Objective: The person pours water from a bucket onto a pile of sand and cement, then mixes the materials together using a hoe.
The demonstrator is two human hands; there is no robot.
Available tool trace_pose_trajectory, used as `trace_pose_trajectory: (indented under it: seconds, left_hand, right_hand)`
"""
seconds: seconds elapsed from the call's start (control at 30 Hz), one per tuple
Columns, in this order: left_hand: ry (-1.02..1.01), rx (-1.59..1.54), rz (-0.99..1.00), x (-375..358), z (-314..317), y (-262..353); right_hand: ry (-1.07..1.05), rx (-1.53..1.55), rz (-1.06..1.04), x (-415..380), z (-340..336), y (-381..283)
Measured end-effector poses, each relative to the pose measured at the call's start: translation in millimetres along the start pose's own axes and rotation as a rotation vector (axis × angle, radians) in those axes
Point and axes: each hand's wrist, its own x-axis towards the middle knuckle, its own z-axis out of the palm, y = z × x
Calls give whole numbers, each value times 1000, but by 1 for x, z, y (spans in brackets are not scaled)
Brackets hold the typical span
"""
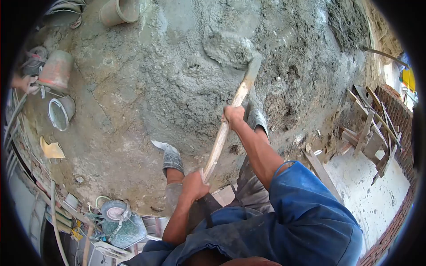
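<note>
A shovel (229, 111) with a pale wooden handle slants up and away from my body. My left hand (195, 185) is wrapped round the handle's near end, close to my legs. Farther up the shaft, my right hand (234, 114) grips it in a closed fist. A heap of wet grey mortar (228, 48) covers the blade, so its shape is hidden; only the mortar-coated neck shows. Around and below the shovel spreads more wet mortar mix (191, 91). My boots stand at its near edge, the left boot (171, 155) and the right boot (257, 119).
Another person's hand (27, 83) is at a reddish bucket (57, 70) on the left. A tilted bucket (61, 113) lies below it, another bucket (120, 12) above. Wooden planks (372, 128) pile up at right by a brick wall (399, 104). A wheelbarrow (124, 230) stands lower left.
</note>
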Motion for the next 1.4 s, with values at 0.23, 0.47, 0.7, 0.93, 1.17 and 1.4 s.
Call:
trace_pose_trajectory:
  seconds: [0.23,0.47,0.7,0.93,1.17,1.4]
  left_hand:
    - [-12,30,-183,-157,11,-104]
    - [48,378,-206,-106,-22,-175]
    - [-86,74,408,131,24,145]
    - [-215,-249,515,184,45,306]
    - [-233,-258,522,133,-2,159]
    - [-117,-189,468,33,-64,-33]
  right_hand:
    - [-516,604,569,-49,6,109]
    - [-326,728,391,-126,-51,72]
    - [215,770,-313,98,-276,-110]
    - [438,-171,-162,165,-309,-186]
    - [362,-180,-108,74,-190,-124]
    - [191,-113,-79,-27,-28,-29]
